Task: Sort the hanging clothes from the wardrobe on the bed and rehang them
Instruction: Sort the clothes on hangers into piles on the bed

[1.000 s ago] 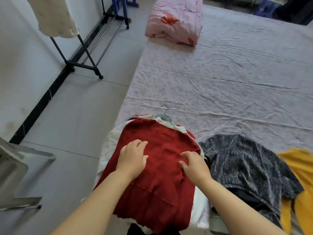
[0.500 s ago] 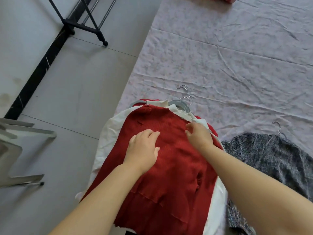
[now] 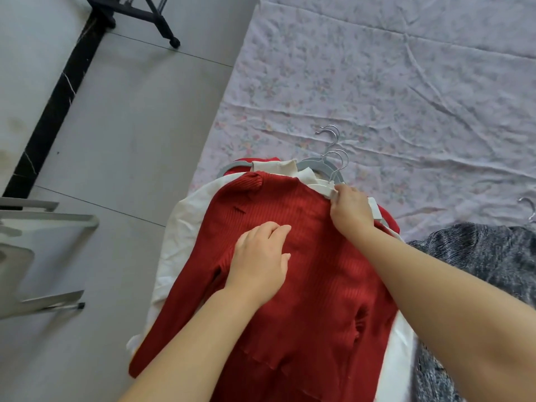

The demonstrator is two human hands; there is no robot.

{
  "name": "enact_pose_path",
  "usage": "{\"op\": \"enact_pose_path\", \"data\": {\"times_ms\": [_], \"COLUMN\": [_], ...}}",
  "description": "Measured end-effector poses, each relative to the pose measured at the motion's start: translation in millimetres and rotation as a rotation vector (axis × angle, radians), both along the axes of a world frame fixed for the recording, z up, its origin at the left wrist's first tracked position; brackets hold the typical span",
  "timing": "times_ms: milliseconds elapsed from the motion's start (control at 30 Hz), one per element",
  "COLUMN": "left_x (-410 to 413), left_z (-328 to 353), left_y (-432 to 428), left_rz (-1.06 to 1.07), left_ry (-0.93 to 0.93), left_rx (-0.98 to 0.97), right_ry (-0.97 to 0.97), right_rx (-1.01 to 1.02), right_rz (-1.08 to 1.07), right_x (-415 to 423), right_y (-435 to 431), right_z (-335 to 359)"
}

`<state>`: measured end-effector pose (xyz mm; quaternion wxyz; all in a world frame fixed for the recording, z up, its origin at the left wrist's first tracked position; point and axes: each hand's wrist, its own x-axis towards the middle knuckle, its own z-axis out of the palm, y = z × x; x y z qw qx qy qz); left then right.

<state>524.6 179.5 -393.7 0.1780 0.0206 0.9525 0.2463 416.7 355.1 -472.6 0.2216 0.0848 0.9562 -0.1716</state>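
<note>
The red sweater (image 3: 304, 256) lies on top of a pile of clothes at the bed (image 3: 377, 82) edge. The left hand (image 3: 258, 262) rests flat and open on it. The right hand (image 3: 349, 210) seems to pinch a white collar (image 3: 322, 188) near the hangers (image 3: 330, 161).

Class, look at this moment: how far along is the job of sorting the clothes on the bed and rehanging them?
Early. Done: clothes lie on the bed, a red sweater topping one pile, a grey top beside it. In hand: the left hand rests flat on the sweater while the right hand pinches white fabric by the hangers. Left: rehanging everything.
</note>
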Motion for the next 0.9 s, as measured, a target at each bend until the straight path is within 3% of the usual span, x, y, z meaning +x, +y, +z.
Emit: {"op": "enact_pose_path", "data": {"times_ms": [200, 333, 733, 900], "left_x": [0, 4, 6, 23], "left_z": [7, 26, 147, 189], "left_y": [-1, -1, 17, 27], "left_rz": [-0.022, -0.035, -0.078, -0.205], "left_ry": [0.021, 0.055, 0.304, 0.416], "left_rx": [-0.004, -0.002, 0.065, 0.119], "right_ry": [0.003, 0.061, 0.339, 0.496], "right_rx": [-0.050, -0.200, -0.378, -0.459], "right_rz": [-0.063, -0.099, -0.162, -0.199], "right_x": [-2, 13, 112, 157], "right_y": [1, 7, 14, 13], "right_z": [7, 36, 189, 263]}}
